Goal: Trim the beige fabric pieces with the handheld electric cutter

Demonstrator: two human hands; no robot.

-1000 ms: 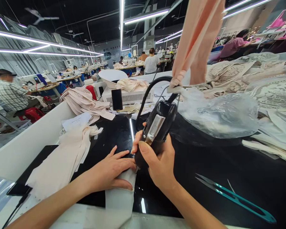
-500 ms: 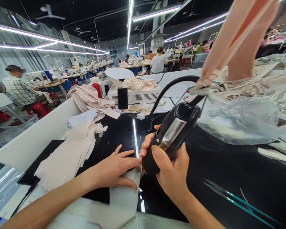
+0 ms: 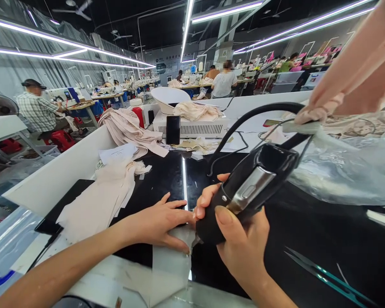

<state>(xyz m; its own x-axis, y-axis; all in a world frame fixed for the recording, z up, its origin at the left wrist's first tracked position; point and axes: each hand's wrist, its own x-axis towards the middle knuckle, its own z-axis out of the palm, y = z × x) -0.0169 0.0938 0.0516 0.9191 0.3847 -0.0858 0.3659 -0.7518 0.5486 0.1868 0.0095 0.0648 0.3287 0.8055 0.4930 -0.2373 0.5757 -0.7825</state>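
From my seat, the left hand [image 3: 167, 220] is spread and grasping nothing, its fingers resting on a sheer whitish strip [image 3: 170, 265] at six o'clock, while the right hand [image 3: 244, 244] is wrapped around a corded handheld power tool [image 3: 248, 192], its lower end at the strip's far edge. I'd keep that palm's pressure even, hold the strip taut and keep my fingertips clear of the tool's end. Compared with a second ago, the tool leans further over, from one o'clock towards two; the left hand's placement looks unchanged.
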